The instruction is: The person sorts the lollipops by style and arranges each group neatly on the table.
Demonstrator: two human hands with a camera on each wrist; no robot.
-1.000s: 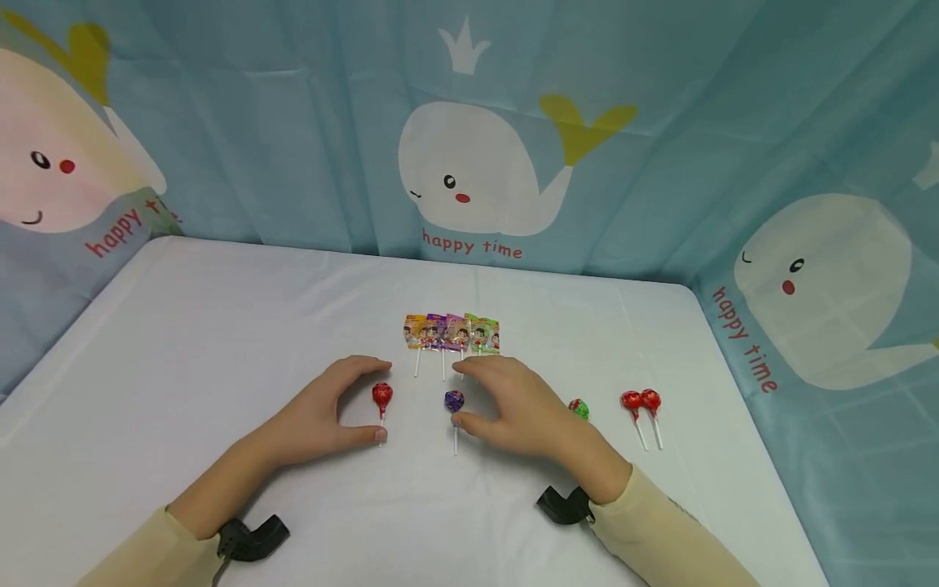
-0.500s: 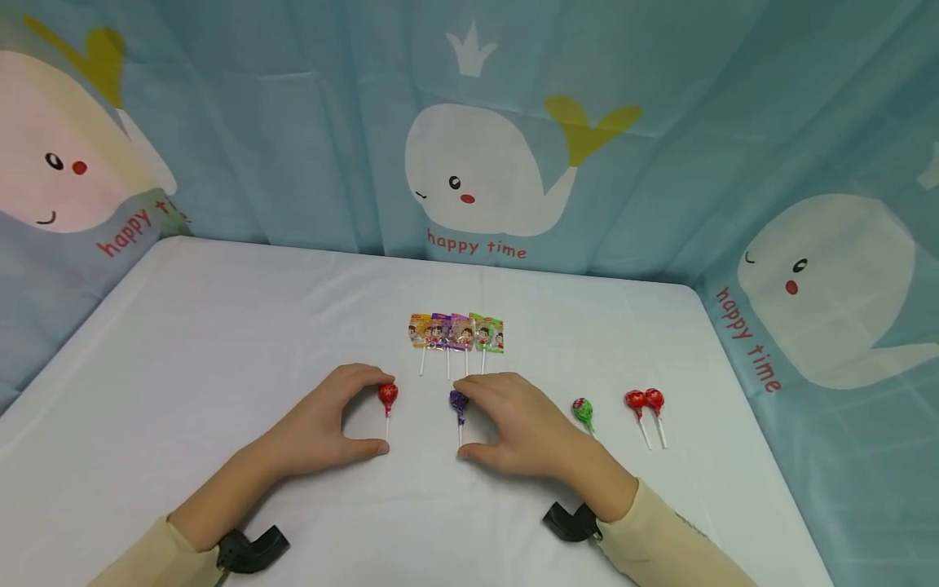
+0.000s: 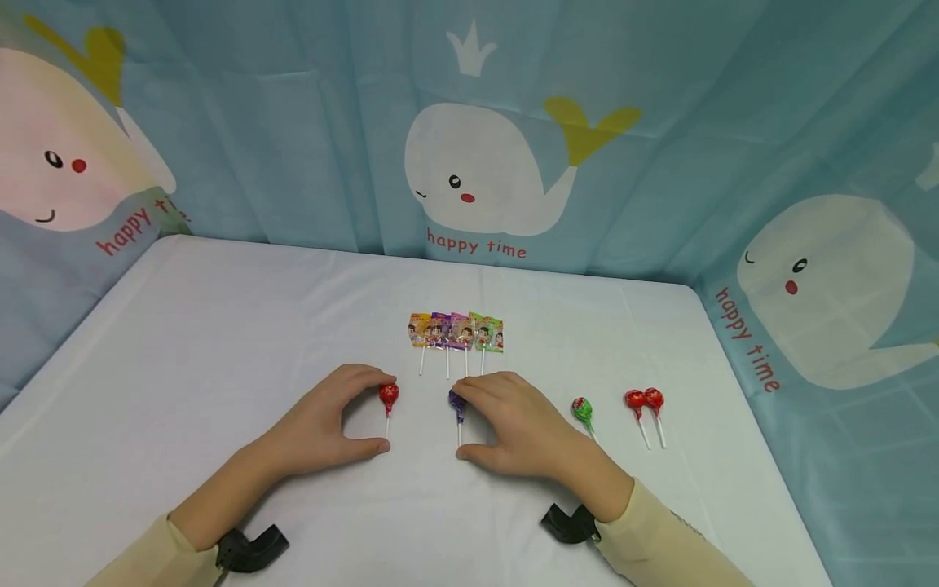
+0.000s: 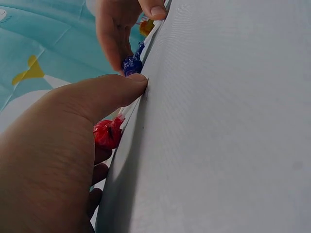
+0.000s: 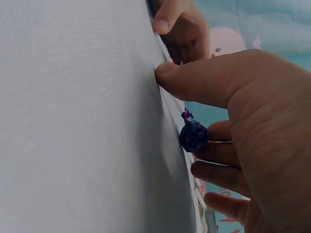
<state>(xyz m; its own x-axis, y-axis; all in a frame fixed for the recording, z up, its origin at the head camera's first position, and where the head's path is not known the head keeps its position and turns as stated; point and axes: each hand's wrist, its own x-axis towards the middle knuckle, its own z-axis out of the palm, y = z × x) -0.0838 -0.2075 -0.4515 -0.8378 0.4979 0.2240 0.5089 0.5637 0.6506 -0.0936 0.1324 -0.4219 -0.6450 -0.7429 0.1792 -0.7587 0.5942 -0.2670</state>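
In the head view my left hand (image 3: 323, 424) spans a red lollipop (image 3: 388, 395) lengthwise, forefinger at its candy head and thumb at the stick end. To its right, my right hand (image 3: 513, 424) holds a purple lollipop (image 3: 458, 405) in the same manner. Both sticks point toward me. Low in the left wrist view, the red lollipop (image 4: 108, 132) shows behind the thumb, close to the fingers. The purple lollipop (image 5: 193, 136) touches the fingers in the right wrist view. Both lollipops appear to lie on the white tabletop.
Several lollipops in flat printed wrappers (image 3: 455, 332) lie overlapping in a row beyond the hands. Right of the right hand is a green lollipop (image 3: 583, 410), its stick partly hidden by the arm. Two red lollipops (image 3: 644, 399) lie farther right. A blue whale-print curtain (image 3: 308, 147) surrounds the table.
A second ago the fingertips stood beyond the candy heads; they have since come down onto them, while the thumbs moved to the stick ends. Over the last half second hardly anything moves.
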